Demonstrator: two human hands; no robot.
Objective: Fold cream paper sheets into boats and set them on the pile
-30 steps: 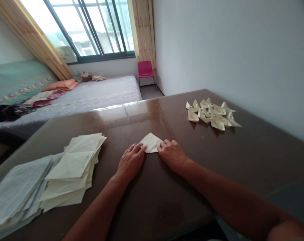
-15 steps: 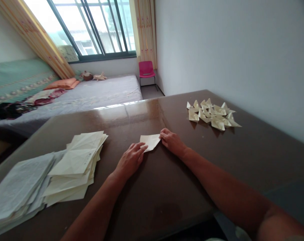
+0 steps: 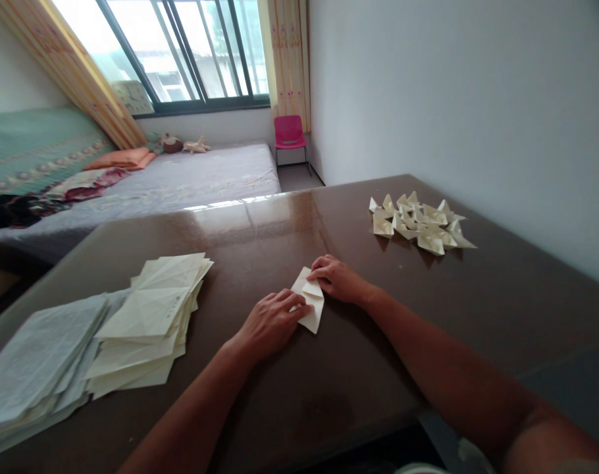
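Folded paper [image 3: 315, 320] has been turned since half a second ago; a flap [image 3: 312, 288] is now seen on it. On the table [image 3: 378, 355], it is partly covered by the left hand [image 3: 272, 319], fingers loosely extended. Flap is touched by the right hand [image 3: 338, 279], fingers curled; whether pinched cannot be told.

From my remote seat I'm watching a glossy brown table [image 3: 349, 368]. A folded paper [image 3: 318, 305] is lying near its middle. At left, cream sheets [image 3: 146, 303] are resting in a loose stack, overlapping grey sheets [image 3: 43, 355]; farther right, folded shapes [image 3: 430, 239] are sitting clustered together.
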